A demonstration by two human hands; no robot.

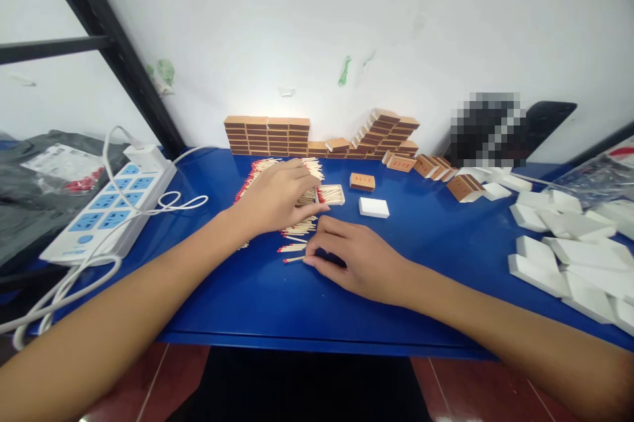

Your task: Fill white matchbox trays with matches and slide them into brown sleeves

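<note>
Head view: left hand (277, 201) lies palm-down on the match pile (255, 174), fingers curled and close together, just beside the open matchbox tray (331, 195); can't tell if it grips any matches. Right hand (354, 257) rests on the blue table (238, 296), fingers narrow, tips pinched on the end of a loose match (294, 259). Stacked matchboxes (267, 137) line the wall behind.

Small, makeshift hand-packing workshop rather than a home; plain blue worktable (257, 296) pushed against a bare, scuffed white wall (347, 12); brown matchboxes (267, 137) stacked in rows along it; loose red-tipped matches (251, 179) heaped mid-table; white inner trays (569, 257) piled at the right; power strip (111, 211) and black metal racking (113, 45) at the left.
</note>
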